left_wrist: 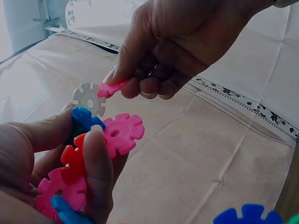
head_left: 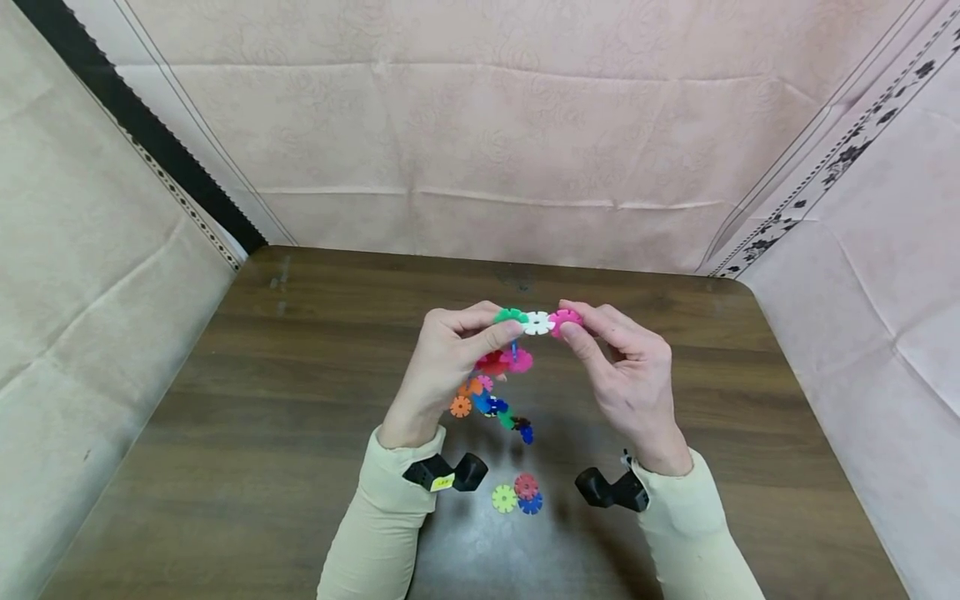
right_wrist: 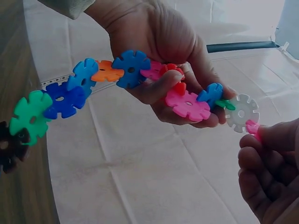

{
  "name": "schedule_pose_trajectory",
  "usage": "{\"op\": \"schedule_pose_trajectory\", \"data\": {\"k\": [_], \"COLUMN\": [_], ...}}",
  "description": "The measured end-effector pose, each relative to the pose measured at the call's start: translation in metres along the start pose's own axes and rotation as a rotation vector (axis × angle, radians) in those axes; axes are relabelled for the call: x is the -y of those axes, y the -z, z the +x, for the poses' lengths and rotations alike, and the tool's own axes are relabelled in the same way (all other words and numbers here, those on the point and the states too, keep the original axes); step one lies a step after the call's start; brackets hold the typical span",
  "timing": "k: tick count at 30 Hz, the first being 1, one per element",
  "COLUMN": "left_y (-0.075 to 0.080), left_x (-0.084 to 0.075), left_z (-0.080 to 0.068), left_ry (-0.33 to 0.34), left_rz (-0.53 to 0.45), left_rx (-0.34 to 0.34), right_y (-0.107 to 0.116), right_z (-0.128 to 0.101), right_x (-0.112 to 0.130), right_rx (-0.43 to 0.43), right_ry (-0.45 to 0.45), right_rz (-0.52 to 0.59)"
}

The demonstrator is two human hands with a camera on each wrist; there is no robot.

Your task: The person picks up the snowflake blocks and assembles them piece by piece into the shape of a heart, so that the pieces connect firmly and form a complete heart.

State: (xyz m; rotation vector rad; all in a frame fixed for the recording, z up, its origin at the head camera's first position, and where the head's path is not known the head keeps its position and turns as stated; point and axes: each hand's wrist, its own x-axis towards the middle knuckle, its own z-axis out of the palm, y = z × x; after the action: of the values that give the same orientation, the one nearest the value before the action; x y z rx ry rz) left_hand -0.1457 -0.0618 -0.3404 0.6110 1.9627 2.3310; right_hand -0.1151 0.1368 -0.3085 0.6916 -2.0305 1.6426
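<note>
A chain of colourful notched plastic discs hangs from my left hand (head_left: 435,350), whose thumb and fingers grip its upper end at the green disc (head_left: 512,315). Joined to that green piece is a white disc (right_wrist: 242,113). My right hand (head_left: 633,367) pinches a pink disc (head_left: 566,320) between thumb and forefinger, its edge meeting the white disc's rim. How deeply their notches interlock I cannot tell. Farther along the chain come a blue disc (left_wrist: 85,119), a larger pink disc (left_wrist: 124,134) and a red one (left_wrist: 74,158), partly hidden by left fingers. A dark disc (right_wrist: 10,147) is near the dangling end.
On the brown wooden table (head_left: 315,467), a yellow-green disc (head_left: 504,498), a red disc (head_left: 527,485) and a blue disc (head_left: 531,504) lie together between the forearms. Pale cloth (head_left: 480,150) stands behind the table and on both sides. Black wrist cameras sit on both sleeves.
</note>
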Motion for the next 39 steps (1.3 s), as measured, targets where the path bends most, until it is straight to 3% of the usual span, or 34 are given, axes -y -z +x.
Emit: {"op": "schedule_pose_trajectory", "data": {"k": [13,25,28,35,37,39], "left_y": [-0.002,-0.007,-0.006,-0.006,-0.008,-0.011], "left_x": [0.001,0.001,0.0,-0.002,-0.003,-0.005], "left_z": [0.0,0.002,0.002,0.002,0.002,0.002], "left_ry": [0.04,0.161,0.102,-0.193,-0.195,-0.136], "left_rz": [0.064,-0.063,-0.046,0.014,0.031,0.04], "left_rx": [-0.005,-0.059,-0.063,-0.132,-0.193,-0.275], "right_y": [0.01,0.007,0.007,0.002,-0.001,-0.007], "right_z": [-0.004,-0.005,-0.007,-0.007,-0.005,-0.004], "right_x": [-0.025,-0.032,-0.031,-0.015,-0.011,-0.011], "right_rx": [0.102,0.018,-0.032,-0.185,-0.241,-0.294], "right_ry": [-0.006,-0.109,-0.08,0.084,0.169,0.259], "right_rz": [-0.101,0.118,0.146,0.228,0.263,0.282]}}
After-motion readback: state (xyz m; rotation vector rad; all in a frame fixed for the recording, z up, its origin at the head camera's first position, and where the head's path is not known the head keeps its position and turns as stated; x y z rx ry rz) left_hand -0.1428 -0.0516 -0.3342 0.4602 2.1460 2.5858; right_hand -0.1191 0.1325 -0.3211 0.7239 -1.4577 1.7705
